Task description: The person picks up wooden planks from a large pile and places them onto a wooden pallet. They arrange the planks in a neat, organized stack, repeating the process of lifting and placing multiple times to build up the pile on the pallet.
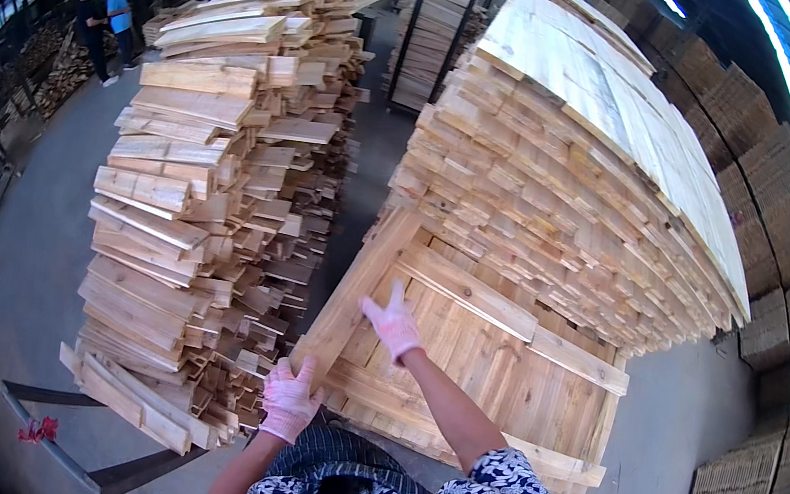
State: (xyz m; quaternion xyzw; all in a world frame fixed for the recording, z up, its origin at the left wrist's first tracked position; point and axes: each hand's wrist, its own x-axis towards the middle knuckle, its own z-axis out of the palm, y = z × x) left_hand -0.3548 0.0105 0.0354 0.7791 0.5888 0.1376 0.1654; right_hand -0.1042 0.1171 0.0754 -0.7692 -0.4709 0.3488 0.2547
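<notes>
A long wooden board [359, 287] lies slanted along the left side of a low stack of planks [470, 359]. My left hand [290, 400], in a pale pinkish glove, is closed around the board's near end, thumb on top. Farther up, my right hand [391, 324], gloved alike, is at the board's right edge with thumb and fingers apart, its fingertips against the wood. Two shorter boards [469, 293] lie end to end across the far part of the stack, and another board [479, 439] crosses its near part.
To the left rises a tall, uneven pile of loose boards [175, 161]. A large, neat lumber stack [543, 197] stands just beyond the low one. A metal frame [95, 478] with a red tie is at the lower left. Two people [108, 25] stand far left; bundled wood [735, 487] lines the right.
</notes>
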